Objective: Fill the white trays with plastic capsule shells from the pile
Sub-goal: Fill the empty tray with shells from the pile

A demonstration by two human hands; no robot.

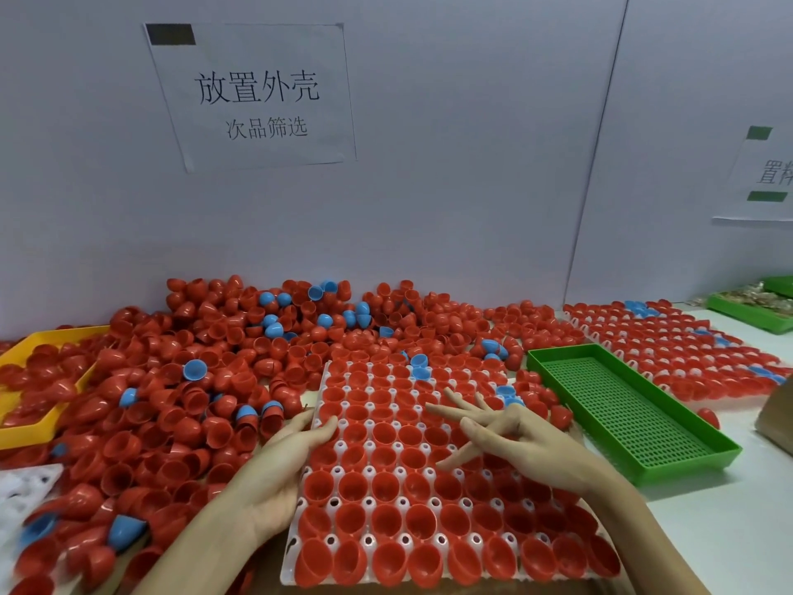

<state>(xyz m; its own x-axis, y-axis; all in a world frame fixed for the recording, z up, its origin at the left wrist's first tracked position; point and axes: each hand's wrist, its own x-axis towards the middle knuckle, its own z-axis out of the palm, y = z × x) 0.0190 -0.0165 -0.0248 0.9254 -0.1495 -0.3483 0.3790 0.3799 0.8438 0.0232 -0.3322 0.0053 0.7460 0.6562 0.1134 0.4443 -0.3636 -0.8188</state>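
Observation:
A white tray (pixel 300 500) lies in front of me, its pockets holding red capsule shells, with a few blue ones near its far edge. My left hand (pixel 279 470) holds the tray's left edge, thumb on top of the rim. Over the middle of the tray, my right hand (pixel 506 435) lies open with fingers spread, touching the shells. A big pile of red and blue shells (pixel 206 362) covers the table to the left and behind the tray.
An empty green perforated tray (pixel 622 405) lies to the right. Behind it sits another filled white tray (pixel 669 350). A yellow tray (pixel 25 350) with shells is at far left, a white tray corner (pixel 25 487) at lower left. A grey wall stands behind.

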